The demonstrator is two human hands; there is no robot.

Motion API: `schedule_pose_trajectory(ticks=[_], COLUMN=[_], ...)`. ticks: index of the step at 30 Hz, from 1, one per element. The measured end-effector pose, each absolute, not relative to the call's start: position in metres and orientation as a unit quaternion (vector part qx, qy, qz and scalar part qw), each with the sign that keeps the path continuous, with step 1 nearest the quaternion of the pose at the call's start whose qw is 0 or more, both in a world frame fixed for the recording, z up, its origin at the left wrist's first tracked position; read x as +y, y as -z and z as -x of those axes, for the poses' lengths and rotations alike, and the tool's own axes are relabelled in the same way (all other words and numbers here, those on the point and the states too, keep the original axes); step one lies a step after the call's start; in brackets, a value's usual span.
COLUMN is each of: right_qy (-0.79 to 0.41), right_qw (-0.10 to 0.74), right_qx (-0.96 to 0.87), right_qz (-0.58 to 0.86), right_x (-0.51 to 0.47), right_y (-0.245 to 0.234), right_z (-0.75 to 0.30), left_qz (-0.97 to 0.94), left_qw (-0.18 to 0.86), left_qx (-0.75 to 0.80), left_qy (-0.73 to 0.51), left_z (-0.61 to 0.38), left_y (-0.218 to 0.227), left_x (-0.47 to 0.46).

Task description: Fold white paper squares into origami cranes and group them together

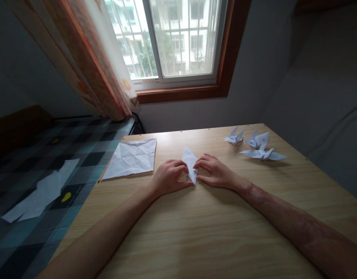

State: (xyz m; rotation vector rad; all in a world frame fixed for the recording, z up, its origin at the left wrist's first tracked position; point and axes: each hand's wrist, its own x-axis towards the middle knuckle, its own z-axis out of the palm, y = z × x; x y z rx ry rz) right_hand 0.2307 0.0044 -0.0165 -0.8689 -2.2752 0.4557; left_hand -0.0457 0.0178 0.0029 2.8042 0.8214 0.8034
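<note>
A narrow, pointed piece of folded white paper (190, 162) lies on the wooden table (196, 232). My left hand (169, 177) pinches its left edge with curled fingers. My right hand (215, 171) presses and pinches its right edge, thumb near the lower tip. Both hands meet over the paper near the table's middle.
A creased, unfolded white sheet (132, 158) lies at the table's left. Three folded paper birds (255, 146) sit at the far right. Left of the table is a checked bed cover (35, 182) with loose white paper (40, 195). A curtain (88, 58) and window (178, 38) stand behind.
</note>
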Motion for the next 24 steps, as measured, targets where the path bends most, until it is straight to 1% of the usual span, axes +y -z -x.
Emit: schedule_pose_trajectory(ticks=[4, 9, 11, 14, 18, 21, 24], right_qy=[-0.171, -0.171, -0.172, -0.167, -0.144, -0.143, -0.155], right_qw=[0.333, 0.338, 0.338, 0.339, 0.346, 0.359, 0.370], right_qx=[-0.871, -0.873, -0.874, -0.874, -0.875, -0.869, -0.856], right_qz=[0.317, 0.307, 0.305, 0.306, 0.306, 0.310, 0.326], right_x=[0.002, -0.002, -0.003, -0.003, 0.001, 0.004, 0.005], right_y=[0.012, 0.007, 0.007, 0.008, 0.013, 0.017, 0.018], right_z=[-0.230, -0.228, -0.228, -0.227, -0.225, -0.226, -0.226], left_qz=[-0.932, -0.951, -0.953, -0.940, -0.916, -0.899, -0.882], left_qw=[0.032, -0.056, -0.066, -0.035, 0.057, 0.126, 0.157], left_qx=[0.261, 0.218, 0.207, 0.230, 0.260, 0.276, 0.316], left_qy=[-0.250, -0.213, -0.213, -0.249, -0.300, -0.317, -0.311], left_z=[0.047, 0.044, 0.043, 0.044, 0.045, 0.046, 0.046], left_y=[0.000, -0.003, -0.003, -0.001, 0.000, -0.001, -0.002], left_x=[0.019, 0.012, 0.011, 0.012, 0.013, 0.011, 0.011])
